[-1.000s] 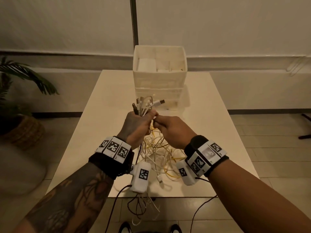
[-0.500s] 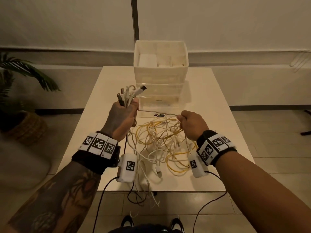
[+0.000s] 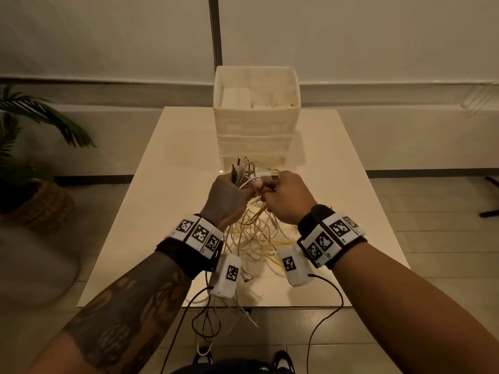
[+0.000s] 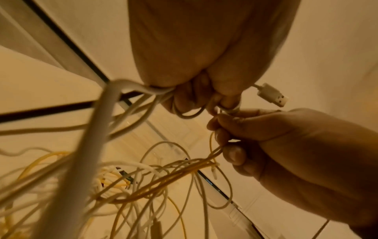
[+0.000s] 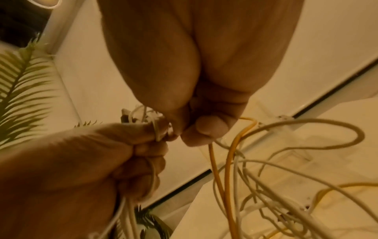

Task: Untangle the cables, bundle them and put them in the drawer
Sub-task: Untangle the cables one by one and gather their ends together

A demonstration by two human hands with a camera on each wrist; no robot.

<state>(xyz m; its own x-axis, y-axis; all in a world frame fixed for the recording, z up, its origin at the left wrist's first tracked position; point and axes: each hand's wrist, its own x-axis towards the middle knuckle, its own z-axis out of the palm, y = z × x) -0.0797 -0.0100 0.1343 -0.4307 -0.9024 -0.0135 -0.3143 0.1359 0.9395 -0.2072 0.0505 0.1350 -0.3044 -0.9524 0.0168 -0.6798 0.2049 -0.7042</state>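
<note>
Palm fronds of a green potted plant (image 3: 40,122) in a woven basket stand off to the left, beside the pale rectangular bench (image 3: 167,211). Over the bench's middle the left hand (image 3: 228,197) is raised, its fingers (image 4: 184,100) clenched round a gathered sheaf of white and yellow cable ends (image 3: 244,172), plugs poking up above the fist. Below it the tangle of thin white and yellow cables (image 3: 256,236) hangs down onto the bench, some strands trailing over the near edge. Just to the right, touching the left, the right hand (image 3: 287,197) pinches a white USB plug end (image 4: 272,94) and a yellow strand against the sheaf. Behind both stands the white plastic drawer unit (image 3: 256,114); whether a drawer is open I cannot tell. The step looks like collecting ends, with untangling unfinished. Next, the right hand probably needs to hand its end over, then draw another strand free without tightening the knots.
</note>
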